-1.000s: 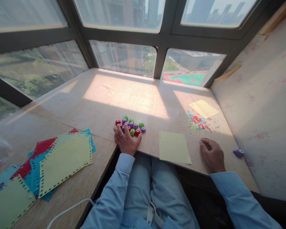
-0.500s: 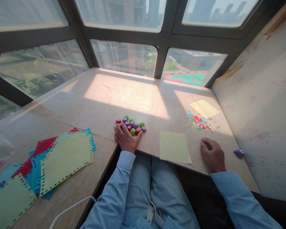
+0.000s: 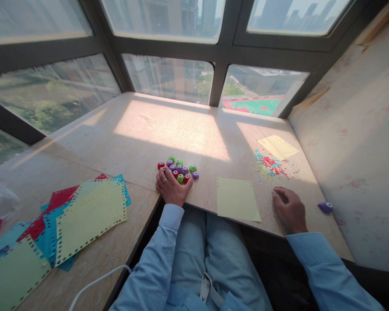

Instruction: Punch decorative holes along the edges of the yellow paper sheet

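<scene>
Nearest, at seven o'clock, a fan of punched red, blue and pale-green sheets (image 3: pixel 68 211) lies on the side board, and a plain yellow sheet (image 3: pixel 237 199) sits between the two hands, which are well apart. The left hand (image 3: pixel 172 188) rests flat, fingers spread, touching the near edge of the cluster of small coloured punches (image 3: pixel 179 167); it seems to grip none. The right hand (image 3: pixel 289 208) lies loosely curled and empty, a purple punch (image 3: pixel 325 207) near at three o'clock, confetti (image 3: pixel 272 166) and a yellow note (image 3: pixel 278 147) beyond at twelve.
</scene>
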Demonstrator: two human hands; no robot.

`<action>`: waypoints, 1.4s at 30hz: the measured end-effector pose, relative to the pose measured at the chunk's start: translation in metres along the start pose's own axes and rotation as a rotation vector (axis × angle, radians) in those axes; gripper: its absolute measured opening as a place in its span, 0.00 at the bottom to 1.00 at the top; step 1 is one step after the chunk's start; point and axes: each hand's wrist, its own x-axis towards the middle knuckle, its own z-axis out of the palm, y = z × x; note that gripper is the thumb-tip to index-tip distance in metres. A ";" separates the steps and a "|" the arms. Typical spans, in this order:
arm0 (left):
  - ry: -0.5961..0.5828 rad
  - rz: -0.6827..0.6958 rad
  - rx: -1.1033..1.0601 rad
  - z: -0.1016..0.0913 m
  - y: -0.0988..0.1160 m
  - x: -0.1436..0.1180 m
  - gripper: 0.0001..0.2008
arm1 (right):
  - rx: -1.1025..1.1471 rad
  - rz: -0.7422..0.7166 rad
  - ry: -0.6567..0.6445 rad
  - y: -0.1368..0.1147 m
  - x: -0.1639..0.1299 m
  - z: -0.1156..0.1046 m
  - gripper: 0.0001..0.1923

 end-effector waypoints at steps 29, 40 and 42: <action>-0.039 -0.003 0.011 -0.004 0.002 0.008 0.53 | 0.012 -0.009 0.001 0.002 0.000 0.001 0.13; -0.039 0.041 -0.050 -0.002 -0.006 0.010 0.55 | 0.013 -0.009 0.009 0.000 -0.001 0.001 0.13; -0.053 0.050 -0.067 -0.002 -0.009 0.010 0.56 | 0.011 -0.011 0.006 0.000 -0.001 0.001 0.13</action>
